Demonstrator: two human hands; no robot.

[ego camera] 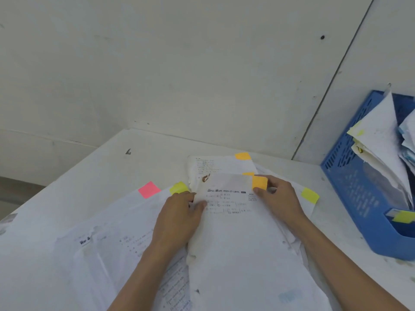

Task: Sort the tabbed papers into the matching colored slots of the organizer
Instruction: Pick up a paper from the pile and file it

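So, both hands are on one sheet (235, 243) at the middle of the table (134, 158). The left hand (179, 216) grips the sheet's left edge, thumb on top of the print, fingers curled under the paper. The right hand (278, 198) pinches the sheet's top right corner, thumb just below the orange tab (260, 182), fingers behind it. The sheet lies over the pile (101, 254), and its near end runs out at the bottom of the frame.

The pile of printed papers spreads under and to the left of the sheet. Tabs stick out along its far edge:
- pink tab (149, 189), furthest left
- yellow tab (179, 187), just beside the left hand's fingertips
- second yellow tab (310, 195), right of the right hand
- far orange tab (242, 156), on a paper beyond the sheet

The blue organizer (350, 194) stands at the table's right side, apart from both hands. Filed papers (381, 135) lean tilted inside it, with pale yellow tabs at their left corner. A yellow label (402, 216) sits on its near front slot. The other slots are cut off by the frame edge, so I can't tell their colours. A pale wall (179, 63) stands behind the table.
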